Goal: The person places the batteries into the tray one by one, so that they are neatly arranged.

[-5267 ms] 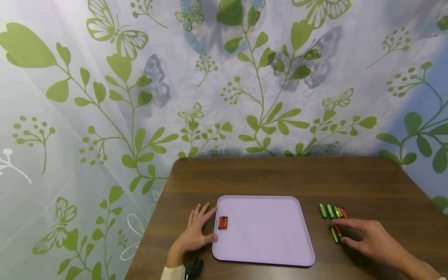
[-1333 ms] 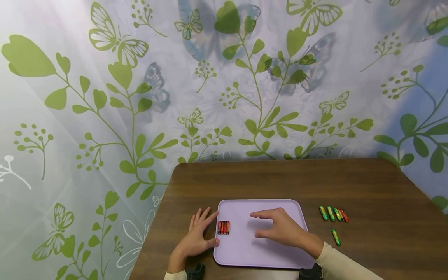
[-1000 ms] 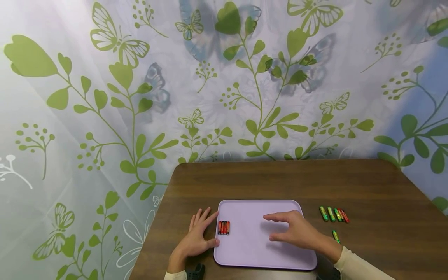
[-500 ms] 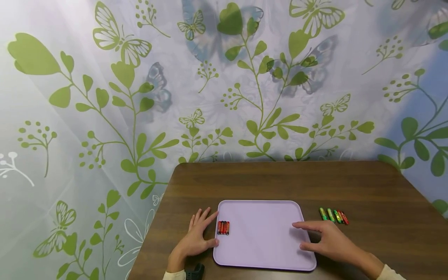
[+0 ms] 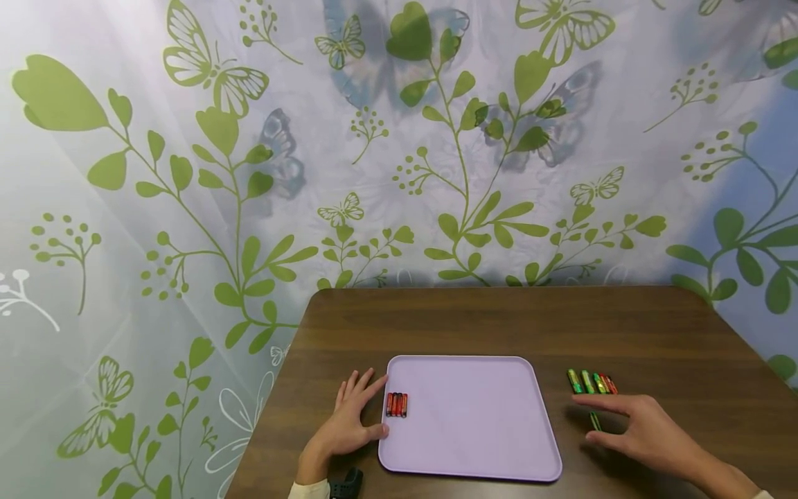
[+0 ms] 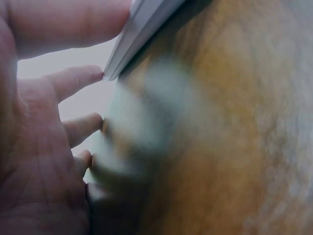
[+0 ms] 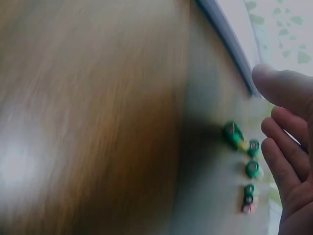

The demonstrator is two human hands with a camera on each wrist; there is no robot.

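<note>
My left hand (image 5: 346,426) lies at the left edge of the lilac tray (image 5: 474,416), fingers spread, with thumb and forefinger touching its rim. Just inside that edge, several red batteries (image 5: 396,405) stand side by side in a short row. Right of the tray, my right hand (image 5: 651,433) hovers low over the table, thumb and forefinger apart and nothing between them. A single green battery (image 5: 595,421) shows in that gap, partly covered by the hand; in the right wrist view this green battery (image 7: 232,132) is just off the fingertips.
Behind the right hand is a row of green batteries (image 5: 587,381) with red batteries (image 5: 612,385) at its right end. The brown wooden table (image 5: 499,319) reaches back to a curtain (image 5: 374,138) printed with leaves and butterflies.
A red battery that lay beside the lone green one now sits in the tray's row. My right hand has swung back rightward from above the tray to the green battery. The left hand stays put.
</note>
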